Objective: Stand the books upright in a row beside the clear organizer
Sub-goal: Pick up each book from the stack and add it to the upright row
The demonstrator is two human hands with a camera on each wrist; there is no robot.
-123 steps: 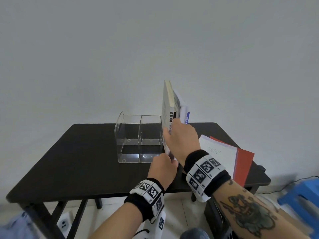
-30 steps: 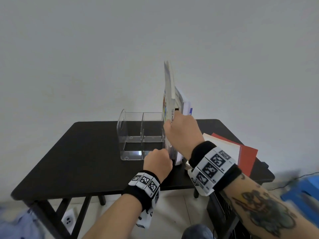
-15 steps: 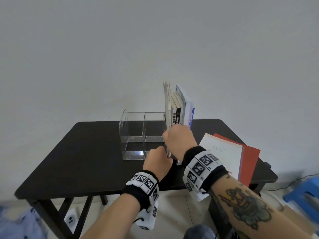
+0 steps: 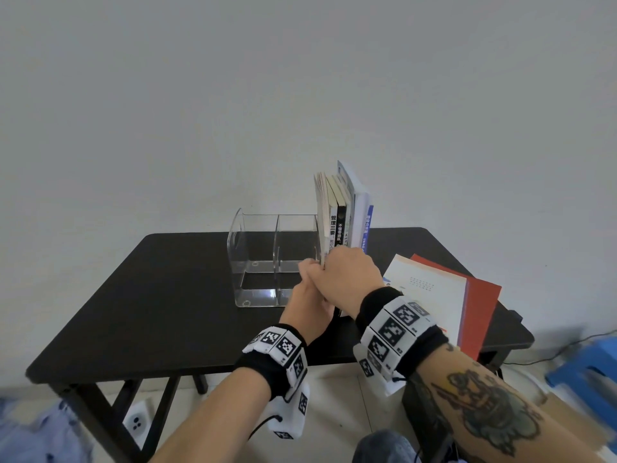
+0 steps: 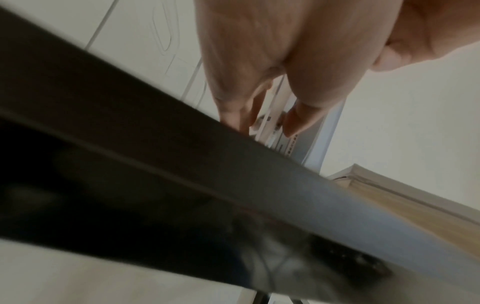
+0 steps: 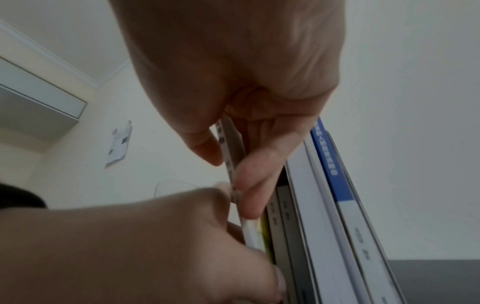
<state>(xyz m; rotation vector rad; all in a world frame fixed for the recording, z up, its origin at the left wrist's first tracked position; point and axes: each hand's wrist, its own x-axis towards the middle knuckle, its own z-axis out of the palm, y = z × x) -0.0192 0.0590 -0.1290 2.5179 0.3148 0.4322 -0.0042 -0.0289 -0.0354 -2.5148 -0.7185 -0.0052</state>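
Note:
Several books (image 4: 347, 212) stand upright in a row against the right wall of the clear organizer (image 4: 263, 259) on the black table (image 4: 150, 295). The leftmost is a thin book (image 4: 321, 212). My right hand (image 4: 329, 262) pinches its near edge between thumb and fingers, as the right wrist view shows on the thin book (image 6: 230, 148). Just below, my left hand (image 4: 310, 279) grips the lower part of the same book; in the left wrist view its fingers (image 5: 233, 111) and thumb straddle the book edges (image 5: 270, 123).
A white book (image 4: 430, 289) lies flat on a red book (image 4: 480, 315) at the table's right end. The organizer's two compartments hold nothing. A blue stool (image 4: 587, 365) stands on the floor to the right, and a wall socket (image 4: 135, 424) shows under the table.
The thin book, held raised above the row a second ago, has come down and now stands at the row's left end against the organizer. Both hands have stayed on it.

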